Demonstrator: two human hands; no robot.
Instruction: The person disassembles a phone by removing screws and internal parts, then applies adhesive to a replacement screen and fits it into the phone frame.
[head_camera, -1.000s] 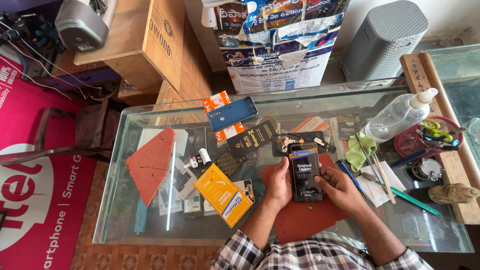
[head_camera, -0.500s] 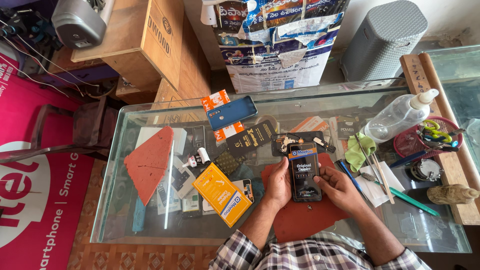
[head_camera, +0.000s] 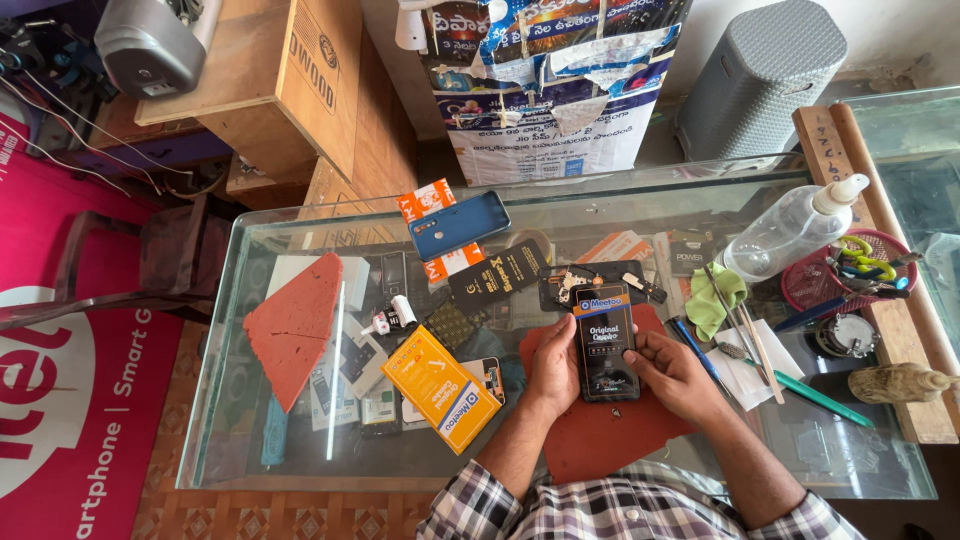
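left hand (head_camera: 556, 368) and right hand (head_camera: 677, 378) clamp phone (head_camera: 605, 341) edges | light, stiff, slippery, fragile | yellow box (head_camera: 441, 389) at 9 o'clock

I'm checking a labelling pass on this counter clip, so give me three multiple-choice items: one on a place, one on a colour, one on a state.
1. Where does the blue phone lie?
A. Far side of the glass counter
B. Inside the red basket
C. On the floor

2. What colour is the box near the left hand?
A. Green
B. Yellow-orange
C. White

3. How is the dark packet held?
A. By both hands
B. By the right hand alone
C. Lying untouched

Answers: 1 A, it rests by the far edge. 2 B, its face is yellow-orange. 3 A, a hand flanks each side.
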